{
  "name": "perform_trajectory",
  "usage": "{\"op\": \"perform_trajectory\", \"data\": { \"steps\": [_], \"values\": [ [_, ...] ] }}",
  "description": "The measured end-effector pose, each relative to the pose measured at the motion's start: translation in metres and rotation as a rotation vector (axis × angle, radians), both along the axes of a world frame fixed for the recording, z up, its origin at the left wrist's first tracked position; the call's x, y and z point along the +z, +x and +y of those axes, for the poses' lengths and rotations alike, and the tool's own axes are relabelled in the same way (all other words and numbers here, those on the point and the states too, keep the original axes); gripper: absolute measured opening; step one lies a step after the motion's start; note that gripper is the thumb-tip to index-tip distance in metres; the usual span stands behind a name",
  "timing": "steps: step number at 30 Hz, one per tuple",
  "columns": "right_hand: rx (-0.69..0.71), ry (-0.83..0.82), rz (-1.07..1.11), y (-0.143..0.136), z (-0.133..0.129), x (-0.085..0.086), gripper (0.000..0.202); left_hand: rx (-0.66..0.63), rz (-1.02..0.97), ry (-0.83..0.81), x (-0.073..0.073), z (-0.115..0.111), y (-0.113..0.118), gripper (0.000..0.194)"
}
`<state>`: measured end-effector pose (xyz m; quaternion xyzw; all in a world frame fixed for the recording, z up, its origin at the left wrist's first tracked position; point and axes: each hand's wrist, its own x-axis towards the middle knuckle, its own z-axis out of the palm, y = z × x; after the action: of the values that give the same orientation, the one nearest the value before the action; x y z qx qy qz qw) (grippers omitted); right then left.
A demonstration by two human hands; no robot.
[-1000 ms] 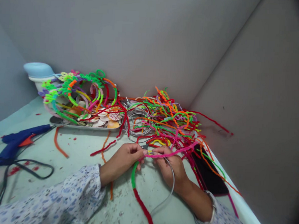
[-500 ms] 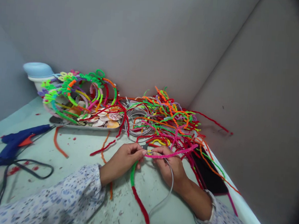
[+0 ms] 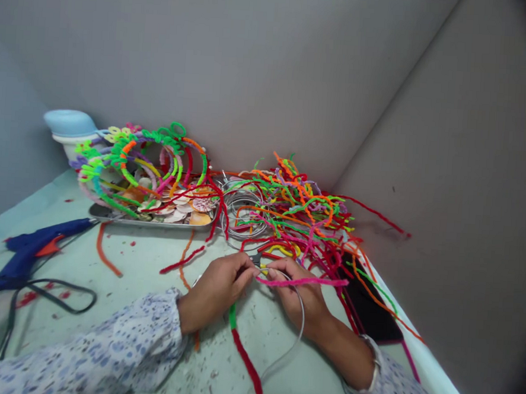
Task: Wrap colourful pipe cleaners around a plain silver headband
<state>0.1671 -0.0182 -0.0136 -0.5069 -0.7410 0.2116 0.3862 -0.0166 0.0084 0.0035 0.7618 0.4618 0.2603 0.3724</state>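
A grey wire [image 3: 301, 318] curves in a loop between my hands, its lower part wrapped in red and green pipe cleaner [image 3: 246, 359]. My left hand [image 3: 222, 286] is closed, pinching one end of a pink pipe cleaner [image 3: 306, 281] at the wire. The pink strip's free end stretches right, across the front of my right hand [image 3: 299, 297]. That hand is closed too, its thumb and fingers on the grey wire. Just beyond my fingertips lie pliers [image 3: 282, 250] with red and yellow handles, partly hidden.
A metal tray [image 3: 154, 223] holds shells and several pipe-cleaner rings [image 3: 152, 154]. Beside it are a coil of wire [image 3: 244, 213] and a tangled heap of pipe cleaners [image 3: 299, 193]. A blue glue gun [image 3: 41, 246] with its cord lies left, a dark phone [image 3: 372, 305] right.
My left hand has rolled over slightly at the wire, covering more of the green wrapping. The pink pipe cleaner's free end has dropped lower. My right hand stays nearly in place.
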Motion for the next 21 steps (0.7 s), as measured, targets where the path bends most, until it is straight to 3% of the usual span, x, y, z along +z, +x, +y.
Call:
{"op": "perform_trajectory", "data": {
  "steps": [4,13,21],
  "values": [
    [-0.005,0.017,-0.039,0.0002,-0.0008,0.0018,0.014,0.009,0.108,0.163,0.0033,-0.0015,0.0004,0.018],
    [-0.022,0.015,-0.014,0.0005,-0.0001,0.0016,0.012,0.036,-0.045,0.006,0.0014,-0.0043,0.0026,0.019],
    [-0.020,0.091,-0.004,0.0012,0.0016,-0.0032,0.012,0.037,0.038,0.099,-0.0004,-0.0045,0.0023,0.015]
  ]
}}
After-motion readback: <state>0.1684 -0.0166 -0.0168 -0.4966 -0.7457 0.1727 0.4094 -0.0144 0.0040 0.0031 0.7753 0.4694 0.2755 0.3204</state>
